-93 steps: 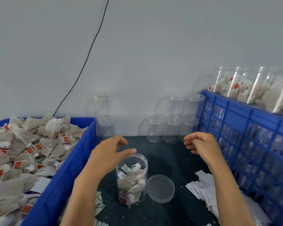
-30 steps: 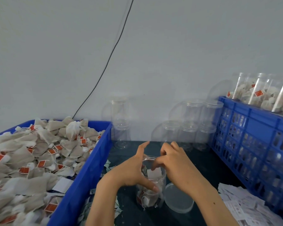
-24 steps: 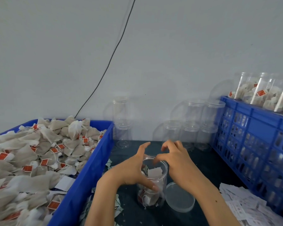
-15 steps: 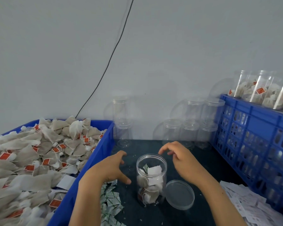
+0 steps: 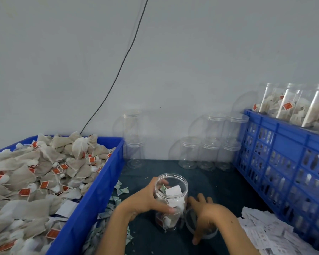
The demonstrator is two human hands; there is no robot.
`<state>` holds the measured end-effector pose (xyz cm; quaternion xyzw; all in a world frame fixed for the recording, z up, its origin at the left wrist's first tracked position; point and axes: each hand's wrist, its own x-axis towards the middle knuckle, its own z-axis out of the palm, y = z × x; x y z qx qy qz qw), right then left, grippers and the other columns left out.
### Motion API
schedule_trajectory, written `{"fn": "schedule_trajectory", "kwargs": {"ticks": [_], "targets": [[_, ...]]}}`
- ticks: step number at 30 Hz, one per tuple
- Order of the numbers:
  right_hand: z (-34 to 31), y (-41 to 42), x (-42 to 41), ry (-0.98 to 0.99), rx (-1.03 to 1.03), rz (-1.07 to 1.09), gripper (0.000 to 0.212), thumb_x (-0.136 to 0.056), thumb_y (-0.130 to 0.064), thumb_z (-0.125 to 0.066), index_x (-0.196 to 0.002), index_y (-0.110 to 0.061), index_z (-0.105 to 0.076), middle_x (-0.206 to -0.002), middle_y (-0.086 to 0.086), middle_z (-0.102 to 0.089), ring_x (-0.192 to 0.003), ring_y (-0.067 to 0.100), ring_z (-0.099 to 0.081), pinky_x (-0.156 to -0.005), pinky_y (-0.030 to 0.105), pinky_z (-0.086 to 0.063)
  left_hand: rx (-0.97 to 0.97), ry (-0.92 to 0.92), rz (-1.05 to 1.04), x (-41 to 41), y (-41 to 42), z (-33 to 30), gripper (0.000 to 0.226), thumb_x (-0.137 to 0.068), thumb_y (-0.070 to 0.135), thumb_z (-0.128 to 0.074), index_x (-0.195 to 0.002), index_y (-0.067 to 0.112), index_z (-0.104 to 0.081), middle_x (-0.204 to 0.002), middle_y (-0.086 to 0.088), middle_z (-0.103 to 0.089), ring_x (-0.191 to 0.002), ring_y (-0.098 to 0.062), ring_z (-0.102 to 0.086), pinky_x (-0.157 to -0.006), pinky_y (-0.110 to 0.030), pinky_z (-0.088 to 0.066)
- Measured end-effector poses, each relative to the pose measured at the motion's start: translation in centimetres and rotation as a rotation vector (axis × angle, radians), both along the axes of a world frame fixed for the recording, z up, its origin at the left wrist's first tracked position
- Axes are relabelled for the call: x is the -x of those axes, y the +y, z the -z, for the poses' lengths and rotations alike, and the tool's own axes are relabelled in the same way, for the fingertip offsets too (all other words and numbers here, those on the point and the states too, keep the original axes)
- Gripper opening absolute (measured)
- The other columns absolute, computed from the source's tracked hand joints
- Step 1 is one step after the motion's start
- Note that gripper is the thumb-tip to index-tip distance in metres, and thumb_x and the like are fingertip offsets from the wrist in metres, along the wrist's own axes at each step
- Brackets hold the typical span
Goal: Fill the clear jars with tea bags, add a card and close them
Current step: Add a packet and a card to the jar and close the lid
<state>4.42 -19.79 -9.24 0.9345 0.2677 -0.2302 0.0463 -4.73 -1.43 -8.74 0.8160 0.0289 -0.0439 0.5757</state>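
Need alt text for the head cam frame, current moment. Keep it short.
A person's left hand grips an open clear jar holding tea bags and a white card, while the right hand takes hold of its lid on the dark table. A blue bin of tea bags sits left, a blue crate right, empty jars behind.

Light: soft, even and fairly dim, with a cool grey-blue cast.
Shadows: faint curved ones behind my empty jars [image 5: 208, 140] on the wall [image 5: 173, 61].
Blur: my hands are slightly smeared.
Edges: wide-angle bending; the blue crate [image 5: 284, 162] leans.
Glare: bright streaks on the filled jars [image 5: 293, 103].
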Motion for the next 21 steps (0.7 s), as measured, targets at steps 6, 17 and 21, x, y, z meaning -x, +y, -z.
{"fn": "schedule_trajectory", "kwargs": {"ticks": [6,17,21], "targets": [[-1.4,-1.5,-0.8,-0.177,-0.644,0.305,0.07,-0.078,-0.042,-0.073,-0.135,-0.041,-0.034,-0.138,0.009,-0.023,-0.129,0.037,-0.029,-0.094,0.039,-0.038,0.057,-0.085,-0.086,-0.5,-0.9,0.6,0.087,-0.058,0.016,-0.089,-0.124,0.029,-0.034,-0.127,0.003,-0.056,-0.115,-0.012,-0.058,-0.097,-0.024,-0.048],[-6.1,0.3,2.3,0.324,-1.949,0.329,0.062,-0.062,-0.05,-0.084,-0.096,-0.013,-0.046,-0.093,0.011,-0.056,-0.086,0.027,-0.056,-0.085,0.046,-0.049,0.404,-0.397,-0.037,0.1,-3.8,-3.5,0.063,-0.063,0.032,-0.083,-0.116,0.045,-0.051,-0.11,0.005,-0.071,-0.102,-0.02,-0.069,-0.078,-0.023,-0.055],[-6.7,-0.3,3.2,0.536,-2.018,0.062,0.04,-0.079,-0.032,-0.072,-0.104,-0.008,-0.052,-0.088,0.008,-0.065,-0.076,0.02,-0.064,-0.064,0.03,-0.055,0.292,-0.475,-0.066,0.5,-5.2,-5.1,0.065,-0.062,0.045,-0.082,-0.118,0.039,-0.05,-0.108,0.007,-0.071,-0.098,-0.014,-0.07,-0.077,-0.02,-0.055]]}}
